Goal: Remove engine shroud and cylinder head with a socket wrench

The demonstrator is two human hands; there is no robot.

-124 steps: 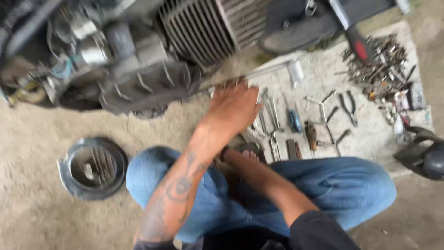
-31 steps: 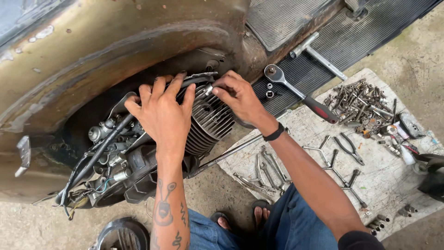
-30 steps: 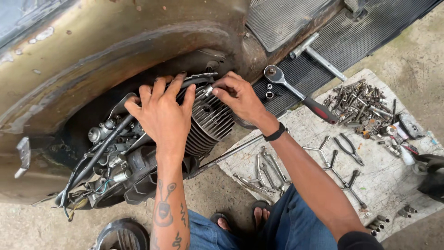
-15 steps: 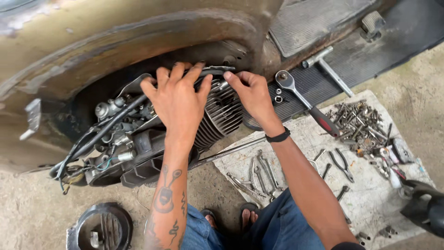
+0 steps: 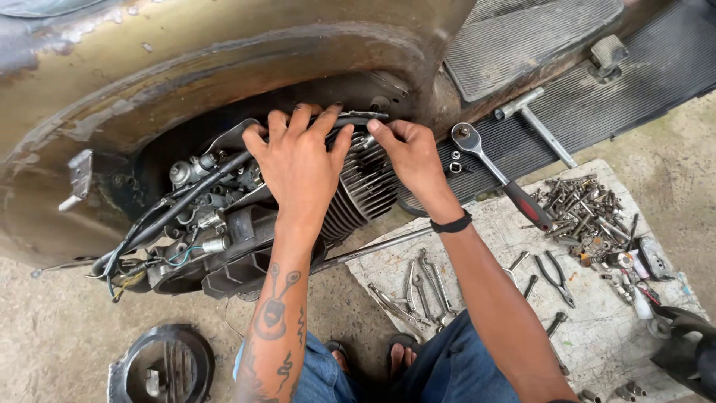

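Grease and grit cover the finned engine cylinder (image 5: pixel 365 195) I am crouched in front of, tucked under the curved, rusty body panel (image 5: pixel 186 82) of a scooter. My left hand (image 5: pixel 298 160) lies spread flat over the top of the engine, fingers splayed and pressing down on the black cable (image 5: pixel 186 201) and the metal shroud edge that run across there; it grips nothing outright, just bears on them. My right hand (image 5: pixel 410 153) is just beside it, thumb and forefinger pinched on a small metal part at the top of the cylinder, though I cannot tell exactly what that part is. A black band sits on my right wrist.

To the right, a ratchet wrench (image 5: pixel 500 175) with a red and black handle lies on the ribbed floorboard (image 5: pixel 597 112), with a T-handle wrench (image 5: pixel 537 123) just above it. Further right, a pale mat (image 5: pixel 582 321) on the ground carries a heap of bolts and sockets (image 5: pixel 582 209), a pair of pliers (image 5: pixel 556 276) and a cluster of spanners (image 5: pixel 418 291) near my knee. At lower left, a round black cover (image 5: pixel 160 366) rests on the concrete, well apart from the engine. My sandalled feet show between my knees.
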